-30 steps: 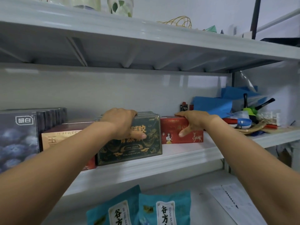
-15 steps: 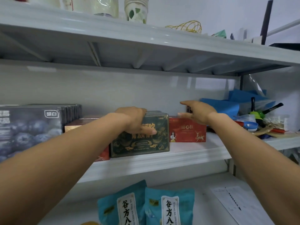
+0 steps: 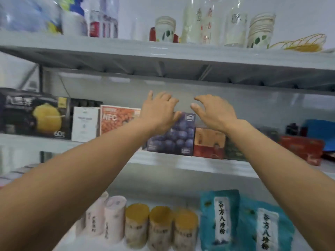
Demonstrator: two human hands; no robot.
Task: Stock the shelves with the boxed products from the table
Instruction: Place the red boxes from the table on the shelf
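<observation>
Left hand [image 3: 159, 110] and right hand [image 3: 213, 112] hover loose-fingered, holding nothing. At their 6 o'clock the blueberry box [image 3: 175, 139] stands upright, face outward, red box [image 3: 208, 144] just beside at 3 o'clock

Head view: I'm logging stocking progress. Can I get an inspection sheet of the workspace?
Surface: grey middle shelf, lined with boxes.
Job's things: lemon box, white box, NFC box, blueberry box, red-brown box and red box standing in a row.
Clutter: blue material at far right, blurred.
Hands: left hand and right hand hover over the row, fingers spread, holding nothing.
Cables: nothing seen.
Surroundings: upper shelf with paper cups and bottles; below, teal pouches and yellow-capped jars.
</observation>
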